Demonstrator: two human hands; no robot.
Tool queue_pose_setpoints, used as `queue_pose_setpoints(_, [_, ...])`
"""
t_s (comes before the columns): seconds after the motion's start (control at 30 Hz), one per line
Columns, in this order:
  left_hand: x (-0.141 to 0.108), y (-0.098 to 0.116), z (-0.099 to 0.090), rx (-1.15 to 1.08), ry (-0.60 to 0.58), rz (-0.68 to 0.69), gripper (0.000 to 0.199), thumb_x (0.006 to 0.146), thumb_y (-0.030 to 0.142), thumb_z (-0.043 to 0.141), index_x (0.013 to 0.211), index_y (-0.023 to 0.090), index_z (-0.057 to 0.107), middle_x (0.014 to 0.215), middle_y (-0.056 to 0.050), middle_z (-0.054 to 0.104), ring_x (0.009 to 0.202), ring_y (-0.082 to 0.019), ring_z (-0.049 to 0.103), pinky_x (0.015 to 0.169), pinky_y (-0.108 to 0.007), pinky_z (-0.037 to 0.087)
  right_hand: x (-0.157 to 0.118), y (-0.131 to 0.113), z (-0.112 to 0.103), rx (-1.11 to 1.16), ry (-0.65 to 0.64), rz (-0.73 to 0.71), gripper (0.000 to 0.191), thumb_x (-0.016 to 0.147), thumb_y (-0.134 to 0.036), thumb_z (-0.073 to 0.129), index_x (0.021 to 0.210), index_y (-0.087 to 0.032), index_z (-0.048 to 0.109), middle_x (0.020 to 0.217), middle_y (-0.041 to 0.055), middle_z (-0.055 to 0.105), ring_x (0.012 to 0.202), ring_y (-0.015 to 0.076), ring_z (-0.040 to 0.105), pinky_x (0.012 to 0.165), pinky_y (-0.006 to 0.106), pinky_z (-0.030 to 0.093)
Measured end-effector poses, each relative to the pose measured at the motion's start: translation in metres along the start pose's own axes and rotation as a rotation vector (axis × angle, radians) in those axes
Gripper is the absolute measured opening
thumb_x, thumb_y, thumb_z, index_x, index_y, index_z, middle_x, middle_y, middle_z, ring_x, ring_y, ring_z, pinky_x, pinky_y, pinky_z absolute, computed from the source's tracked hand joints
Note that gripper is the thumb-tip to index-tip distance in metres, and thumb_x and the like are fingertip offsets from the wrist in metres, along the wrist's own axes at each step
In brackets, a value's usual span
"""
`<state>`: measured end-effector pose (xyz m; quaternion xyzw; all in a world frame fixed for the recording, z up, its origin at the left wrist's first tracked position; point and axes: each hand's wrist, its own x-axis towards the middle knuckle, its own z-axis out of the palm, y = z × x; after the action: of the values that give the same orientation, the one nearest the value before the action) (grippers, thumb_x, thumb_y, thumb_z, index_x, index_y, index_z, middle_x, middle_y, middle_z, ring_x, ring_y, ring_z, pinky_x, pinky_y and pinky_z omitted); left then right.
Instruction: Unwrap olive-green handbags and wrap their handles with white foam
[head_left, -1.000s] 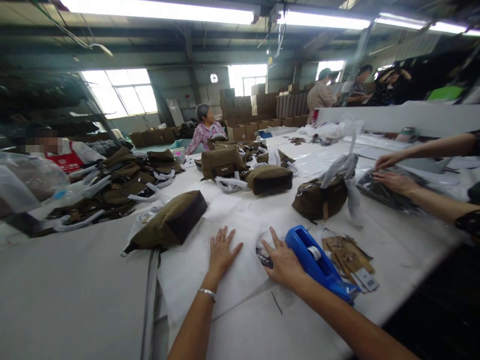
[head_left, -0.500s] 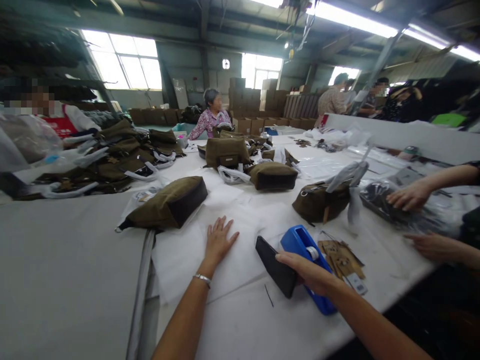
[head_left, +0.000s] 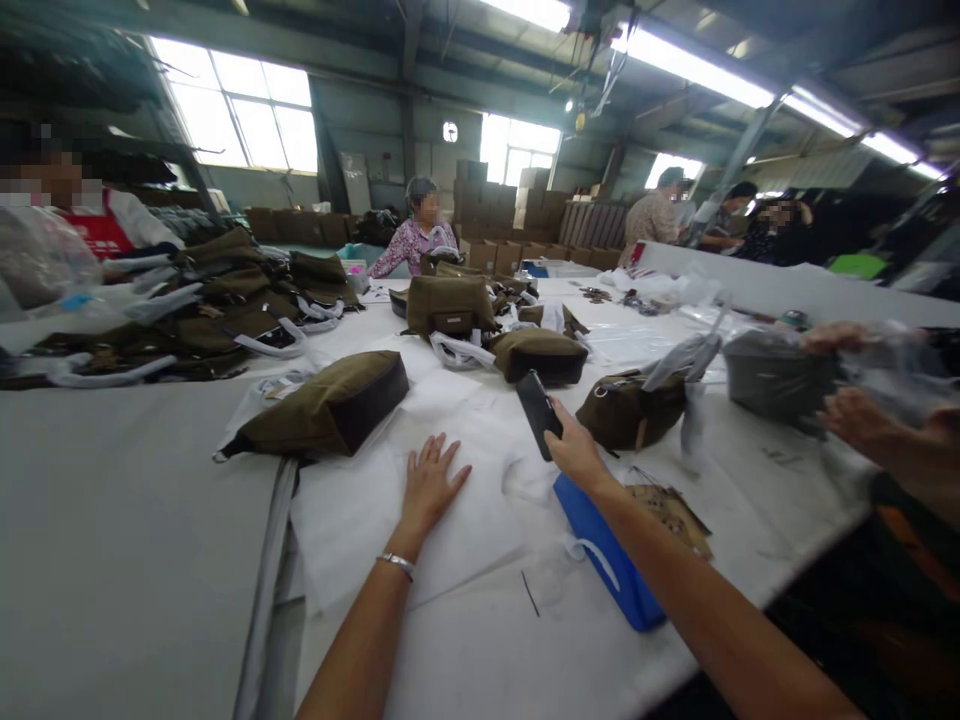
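My left hand (head_left: 433, 482) lies flat with spread fingers on thin white sheets (head_left: 480, 510) on the table. In my right hand (head_left: 576, 448) is a black phone-like object (head_left: 538, 412), held by its right side above the sheets. Beneath my right forearm sits a blue tape dispenser (head_left: 604, 550), partly hidden by the arm. Brown paper tags (head_left: 671, 512) lie just right of it. An olive bag with a dark base (head_left: 330, 405) rests left of my left hand, and another olive bag (head_left: 634, 405) lies beyond my right hand.
At the right, a person's hands (head_left: 862, 415) are at a grey bag (head_left: 780, 375) and clear plastic. More olive bags (head_left: 454, 305) stand farther back, with a heap of bags (head_left: 225, 300) at the left. A person in a floral top (head_left: 409, 245) is across the table.
My right hand has moved forward and slightly left with the black object, away from the dispenser. My left hand stays flat. The grey bag at the right now stands upright.
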<state>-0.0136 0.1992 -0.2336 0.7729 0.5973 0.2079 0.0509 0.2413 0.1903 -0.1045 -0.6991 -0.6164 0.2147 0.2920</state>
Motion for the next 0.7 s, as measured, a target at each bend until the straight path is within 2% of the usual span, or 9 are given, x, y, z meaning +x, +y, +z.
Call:
queue_pose_setpoints(0.07, [-0.001, -0.001, -0.001, 0.002, 0.007, 0.006, 0.053, 0.1, 0.051, 0.05, 0.147, 0.026, 0.051, 0.16, -0.011, 0.041, 0.15, -0.031, 0.032, 0.119, -0.06, 0.027, 0.037, -0.002, 0.003, -0.135, 0.031, 0.063, 0.064, 0.096, -0.018, 0.053, 0.157, -0.012, 0.031, 0.142, 0.021, 0.057, 0.131, 0.0315, 0.055, 0.112, 0.047, 0.041])
queue_pose_setpoints(0.13, [-0.001, -0.002, -0.002, 0.002, 0.018, 0.008, 0.052, 0.099, 0.05, 0.051, 0.146, 0.026, 0.052, 0.159, -0.011, 0.042, 0.149, -0.032, 0.034, 0.119, -0.061, 0.028, 0.064, -0.001, 0.008, -0.258, 0.023, 0.113, 0.056, 0.099, -0.03, 0.059, 0.149, -0.014, 0.043, 0.134, 0.0186, 0.06, 0.12, 0.0305, 0.061, 0.105, 0.051, 0.048])
queue_pose_setpoints(0.2, [-0.001, -0.003, -0.001, -0.002, 0.031, 0.007, 0.052, 0.099, 0.049, 0.053, 0.145, 0.026, 0.053, 0.159, -0.011, 0.044, 0.148, -0.032, 0.036, 0.118, -0.061, 0.029, 0.078, 0.001, 0.016, -0.365, -0.013, 0.15, 0.045, 0.098, -0.038, 0.062, 0.137, -0.016, 0.054, 0.129, 0.0137, 0.062, 0.113, 0.0269, 0.064, 0.098, 0.05, 0.053])
queue_pose_setpoints(0.27, [-0.001, -0.005, 0.0, -0.012, 0.04, 0.003, 0.051, 0.098, 0.048, 0.054, 0.144, 0.025, 0.054, 0.158, -0.01, 0.045, 0.148, -0.032, 0.036, 0.118, -0.061, 0.029, 0.082, 0.005, 0.027, -0.459, -0.064, 0.176, 0.038, 0.098, -0.037, 0.063, 0.129, -0.015, 0.06, 0.125, 0.0116, 0.064, 0.107, 0.0245, 0.066, 0.092, 0.046, 0.057])
queue_pose_setpoints(0.4, [0.0, -0.006, 0.003, -0.036, 0.041, -0.008, 0.051, 0.098, 0.048, 0.055, 0.144, 0.026, 0.054, 0.158, -0.01, 0.044, 0.149, -0.032, 0.035, 0.119, -0.061, 0.027, 0.067, 0.01, 0.052, -0.585, -0.155, 0.145, 0.036, 0.098, -0.034, 0.064, 0.129, -0.015, 0.059, 0.121, 0.0102, 0.065, 0.104, 0.0233, 0.067, 0.09, 0.045, 0.058])
queue_pose_setpoints(0.53, [0.001, -0.005, 0.002, -0.039, 0.027, -0.015, 0.051, 0.098, 0.048, 0.053, 0.145, 0.027, 0.053, 0.159, -0.01, 0.044, 0.149, -0.031, 0.034, 0.12, -0.061, 0.026, 0.033, 0.009, 0.074, -0.607, -0.225, 0.013, 0.042, 0.099, -0.032, 0.062, 0.139, -0.018, 0.053, 0.124, 0.0097, 0.065, 0.107, 0.0241, 0.067, 0.094, 0.047, 0.056])
queue_pose_setpoints(0.63, [-0.001, -0.002, 0.0, -0.028, 0.018, -0.011, 0.053, 0.099, 0.048, 0.051, 0.147, 0.027, 0.05, 0.159, -0.01, 0.043, 0.149, -0.031, 0.034, 0.12, -0.061, 0.026, 0.001, 0.008, 0.089, -0.605, -0.241, -0.063, 0.04, 0.101, -0.025, 0.056, 0.141, -0.02, 0.053, 0.14, 0.0125, 0.058, 0.121, 0.0265, 0.061, 0.101, 0.048, 0.051])
queue_pose_setpoints(0.7, [-0.003, 0.0, -0.001, -0.018, 0.009, -0.004, 0.053, 0.099, 0.048, 0.051, 0.148, 0.027, 0.049, 0.16, -0.01, 0.042, 0.15, -0.031, 0.033, 0.12, -0.06, 0.025, -0.017, 0.009, 0.095, -0.606, -0.235, -0.091, 0.035, 0.101, -0.016, 0.05, 0.135, -0.017, 0.059, 0.152, 0.0149, 0.048, 0.135, 0.0302, 0.05, 0.108, 0.051, 0.045])
